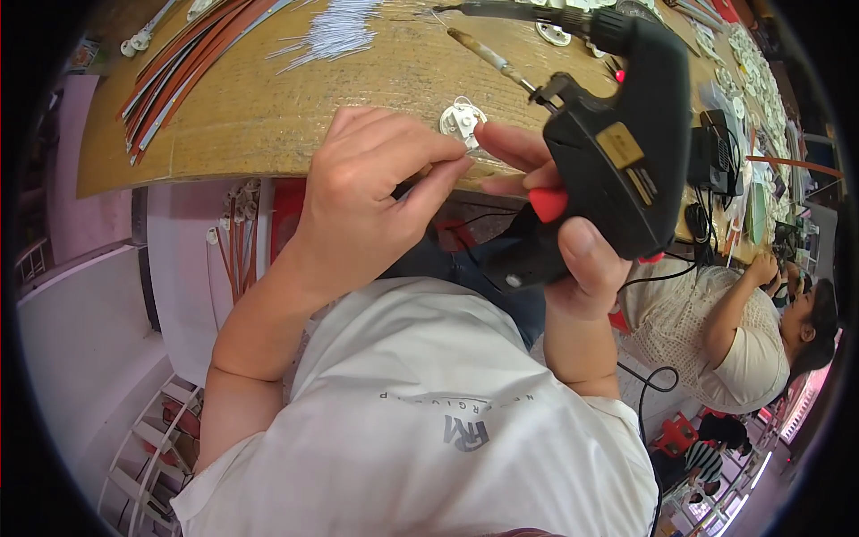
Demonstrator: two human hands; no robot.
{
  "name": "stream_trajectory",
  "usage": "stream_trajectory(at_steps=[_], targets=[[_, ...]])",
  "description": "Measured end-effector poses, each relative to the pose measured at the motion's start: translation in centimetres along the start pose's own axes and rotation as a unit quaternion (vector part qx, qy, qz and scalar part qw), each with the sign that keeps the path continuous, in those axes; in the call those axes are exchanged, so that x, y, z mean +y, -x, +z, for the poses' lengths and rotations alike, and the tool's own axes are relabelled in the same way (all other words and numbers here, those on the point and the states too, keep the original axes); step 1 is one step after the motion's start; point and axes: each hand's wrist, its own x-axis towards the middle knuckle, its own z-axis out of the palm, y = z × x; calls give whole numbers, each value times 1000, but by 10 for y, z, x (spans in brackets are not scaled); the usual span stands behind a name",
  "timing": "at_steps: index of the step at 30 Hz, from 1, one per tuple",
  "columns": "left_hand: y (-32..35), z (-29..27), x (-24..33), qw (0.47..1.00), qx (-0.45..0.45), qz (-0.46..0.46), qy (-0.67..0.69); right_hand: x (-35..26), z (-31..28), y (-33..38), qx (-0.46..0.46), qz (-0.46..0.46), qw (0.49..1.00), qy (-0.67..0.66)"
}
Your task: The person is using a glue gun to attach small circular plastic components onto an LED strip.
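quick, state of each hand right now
Left hand: pinched closed beside the round white part; any grip cannot be told.
Right hand: holding the black soldering gun.

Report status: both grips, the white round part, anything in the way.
Left grip pinched, contents unclear. Right grip holding black soldering gun. White round part beside both grips, contact unclear. Gun hides some tabletop.

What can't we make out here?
- Head view, left hand: whatever it pinches, if anything, is too small to tell.
- Head view, right hand: much of the palm, hidden by the soldering gun.
- Head view, white wires: some far ends, cut off by upper edge.
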Motion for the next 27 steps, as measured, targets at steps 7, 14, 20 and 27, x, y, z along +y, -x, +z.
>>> stream_trajectory(at_steps=[7,14,20,27], targets=[[-3,2,2,999,8,-19,25,7,-8,-10,28,-9,1000,6],[-5,-7,1,992,-15,-97,85,1,-2,-12,64,46,997,2],[1,-17,5,989,-62,-110,73,7,1,-9,38,57,998,-5],[-1,-10,3,990,-20,-117,69,7,0,-3,61,40,997,-2]])
